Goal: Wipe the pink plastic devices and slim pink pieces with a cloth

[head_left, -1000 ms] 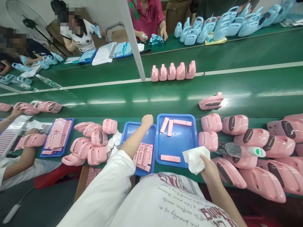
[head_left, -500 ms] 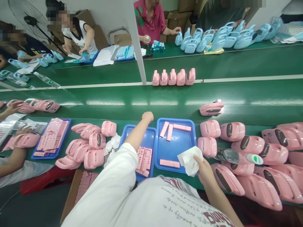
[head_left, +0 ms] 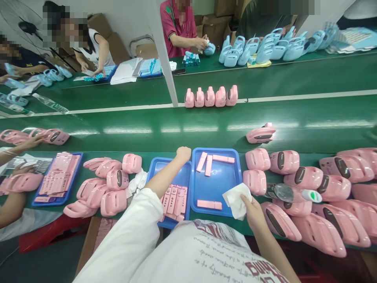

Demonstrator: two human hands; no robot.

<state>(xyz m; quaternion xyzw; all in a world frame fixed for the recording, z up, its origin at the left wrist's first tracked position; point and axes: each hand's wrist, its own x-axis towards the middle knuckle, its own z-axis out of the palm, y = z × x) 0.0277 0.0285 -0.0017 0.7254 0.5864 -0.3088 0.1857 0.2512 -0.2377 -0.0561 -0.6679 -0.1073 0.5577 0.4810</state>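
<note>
My left hand (head_left: 183, 153) is closed in a fist at the far edge of my bench, by the top corner of the left blue tray (head_left: 150, 172). Nothing shows in it. Several pink printed strips (head_left: 173, 199) lie in that tray under my forearm. My right hand (head_left: 251, 207) pinches a white cloth or tissue (head_left: 237, 199) over the near right corner of the right blue tray (head_left: 216, 182). Inside this second tray are a few pink sticks (head_left: 209, 165) and a single pink stick (head_left: 209, 204) near the front.
Glossy pink casings (head_left: 285, 161) crowd the right side, with a clear bottle (head_left: 290, 193) among them. More pink casings (head_left: 113, 203) and crumpled white tissue (head_left: 137, 181) lie left. One casing (head_left: 260, 133) rests on the green belt (head_left: 147, 131). Co-workers handle blue casings (head_left: 231, 57) opposite.
The view has shifted slightly. Both my hands hold almost still. A co-worker opposite now has a blue casing between both hands, and the left neighbour's hand has reached a pink casing.
</note>
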